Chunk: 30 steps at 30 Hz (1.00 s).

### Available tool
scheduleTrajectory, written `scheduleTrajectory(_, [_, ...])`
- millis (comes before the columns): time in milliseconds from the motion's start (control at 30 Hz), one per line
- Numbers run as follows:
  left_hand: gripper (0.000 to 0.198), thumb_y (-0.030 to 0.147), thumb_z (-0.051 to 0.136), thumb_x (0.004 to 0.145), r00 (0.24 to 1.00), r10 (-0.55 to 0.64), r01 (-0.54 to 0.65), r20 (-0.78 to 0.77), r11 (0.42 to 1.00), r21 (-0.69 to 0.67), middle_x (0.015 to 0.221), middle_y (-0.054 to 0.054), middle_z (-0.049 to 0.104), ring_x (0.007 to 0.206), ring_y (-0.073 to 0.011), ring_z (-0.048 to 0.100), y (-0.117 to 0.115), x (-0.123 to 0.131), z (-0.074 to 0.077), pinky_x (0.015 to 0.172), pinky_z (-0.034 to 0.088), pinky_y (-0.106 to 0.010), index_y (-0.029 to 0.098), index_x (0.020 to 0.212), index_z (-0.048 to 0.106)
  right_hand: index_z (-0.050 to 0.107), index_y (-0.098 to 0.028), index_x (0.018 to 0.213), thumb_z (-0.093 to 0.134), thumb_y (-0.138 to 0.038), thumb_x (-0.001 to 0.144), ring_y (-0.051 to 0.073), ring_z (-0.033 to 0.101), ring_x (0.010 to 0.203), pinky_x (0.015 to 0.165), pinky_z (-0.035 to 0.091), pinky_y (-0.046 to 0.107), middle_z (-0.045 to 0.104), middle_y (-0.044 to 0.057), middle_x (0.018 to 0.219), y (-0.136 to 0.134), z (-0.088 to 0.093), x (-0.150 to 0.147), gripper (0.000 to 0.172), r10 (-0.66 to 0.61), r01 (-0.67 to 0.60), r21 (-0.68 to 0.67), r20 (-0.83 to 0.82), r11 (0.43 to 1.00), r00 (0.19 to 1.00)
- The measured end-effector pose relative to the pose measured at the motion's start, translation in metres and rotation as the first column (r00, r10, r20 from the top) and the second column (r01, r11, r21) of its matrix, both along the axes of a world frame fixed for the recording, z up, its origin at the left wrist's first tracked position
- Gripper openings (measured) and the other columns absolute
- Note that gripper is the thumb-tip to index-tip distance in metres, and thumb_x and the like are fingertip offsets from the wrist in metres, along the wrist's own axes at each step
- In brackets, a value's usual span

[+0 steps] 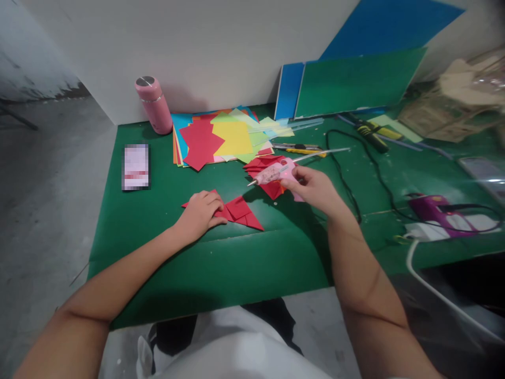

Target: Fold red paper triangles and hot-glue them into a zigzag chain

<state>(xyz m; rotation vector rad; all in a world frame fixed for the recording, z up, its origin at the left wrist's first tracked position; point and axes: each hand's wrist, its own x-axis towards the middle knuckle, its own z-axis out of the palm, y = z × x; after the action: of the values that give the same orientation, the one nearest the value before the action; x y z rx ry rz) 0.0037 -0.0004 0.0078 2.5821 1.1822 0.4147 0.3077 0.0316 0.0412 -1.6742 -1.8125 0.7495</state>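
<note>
In the head view my right hand (pixel 311 188) grips the handle of a pink hot glue gun (pixel 269 172), its nozzle pointing left. A long clear glue stick (pixel 321 155) sticks out of the gun's rear. Beneath the gun, and partly covered by it, lie more red folded papers (pixel 276 190). My left hand (pixel 203 210) holds a red folded paper piece (pixel 241 213) against the green table (pixel 221 268), fingers bent over its left part and thumb along its near edge. Between the nozzle and this paper there is a gap.
Coloured paper sheets (pixel 232 138) are piled at the back, beside a pink bottle (pixel 155 108). A blurred-out box (pixel 136 167) is at left. Utility knives (pixel 302 149), a black cable (pixel 373 163), pliers-like tools (pixel 371 134) and a purple-and-white power strip (pixel 437 216) lie rightward.
</note>
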Motion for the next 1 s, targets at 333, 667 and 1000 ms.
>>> scheduleTrajectory(333, [0.028, 0.039, 0.059, 0.09, 0.998, -0.051, 0.05, 0.026, 0.999, 0.005, 0.101, -0.01, 0.067, 0.094, -0.0224, 0.062, 0.0, -0.003, -0.003, 0.083, 0.049, -0.035, 0.014, 0.1, 0.063, 0.051, -0.02, 0.063, 0.058, -0.066, 0.075, 0.012, 0.043, 0.049, 0.048, 0.029, 0.024, 0.051, -0.002, 0.053, 0.002, -0.005, 0.007, 0.048, 0.064, -0.056, -0.037, 0.248, 0.998, 0.967])
scheduleTrajectory(667, [0.03, 0.042, 0.053, 0.093, 1.0, 0.012, -0.012, 0.015, 0.998, 0.057, 0.095, -0.009, 0.063, 0.089, -0.0218, 0.06, 0.002, -0.004, -0.006, 0.083, 0.05, -0.037, 0.013, 0.095, 0.063, 0.055, -0.02, 0.065, 0.052, -0.064, 0.08, 0.013, 0.044, 0.052, 0.049, 0.028, 0.026, 0.054, 0.0, 0.056, 0.004, -0.004, 0.017, 0.047, 0.037, -0.036, -0.008, 0.311, 0.999, 0.95])
scheduleTrajectory(1000, [0.026, 0.037, 0.056, 0.091, 0.994, 0.103, -0.105, 0.029, 0.988, 0.117, 0.093, -0.009, 0.06, 0.087, -0.0224, 0.058, 0.012, -0.012, -0.01, 0.081, 0.049, -0.036, 0.011, 0.094, 0.061, 0.059, -0.019, 0.073, 0.055, -0.071, 0.075, 0.013, 0.046, 0.056, 0.052, 0.033, 0.025, 0.054, -0.001, 0.061, 0.006, -0.001, 0.046, 0.052, 0.153, -0.124, -0.145, 0.214, 0.982, 0.965])
